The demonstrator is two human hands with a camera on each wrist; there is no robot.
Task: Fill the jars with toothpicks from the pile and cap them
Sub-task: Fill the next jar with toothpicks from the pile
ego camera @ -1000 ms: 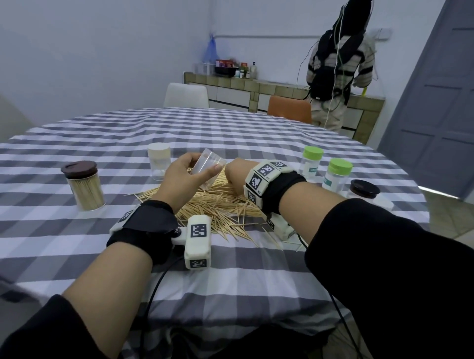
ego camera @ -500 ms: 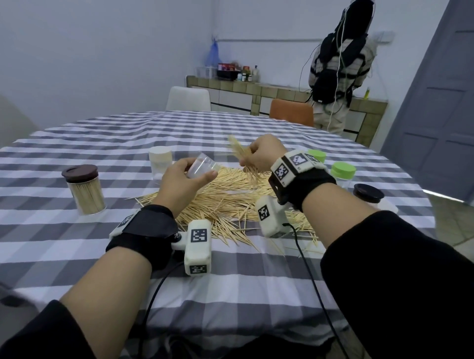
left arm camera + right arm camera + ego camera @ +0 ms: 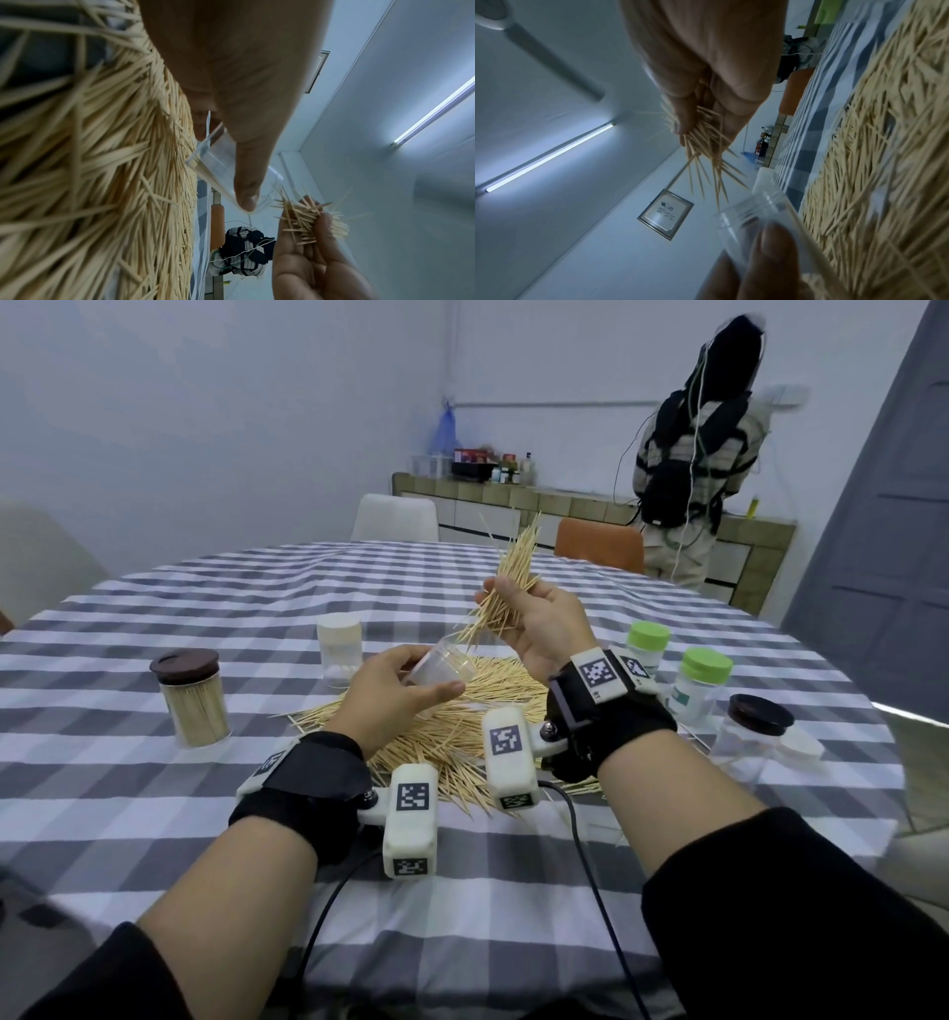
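The left hand point(image 3: 393, 693) is holding a clear empty jar point(image 3: 442, 667) with no lid, just above the big pile of toothpicks point(image 3: 462, 711) on the checked tablecloth point(image 3: 154, 618). The thumb is lying along the near side of the jar and the other fingers are curling round its far side, so the jar is sitting between them. The jar is tipping, with its open mouth pointing up and to the right. The right hand point(image 3: 539, 624) is up higher, a little right and farther away, and it is gripping a bunch of toothpicks point(image 3: 506, 593). The fingers are wrapping round the middle of the bunch, so sticks are poking out above the hand and below it. The low tips are hanging just beside the jar's mouth, and I cannot tell if any are touching the rim. On the left, a jar with a brown lid point(image 3: 191, 697) is standing full of toothpicks. Behind the left hand, a jar with a white lid point(image 3: 339, 649) is standing. On the right, two jars with green lids point(image 3: 678, 672) are standing near a jar with a dark lid point(image 3: 752, 737). Far away, a person point(image 3: 693, 469) is standing by a counter with their back turned.
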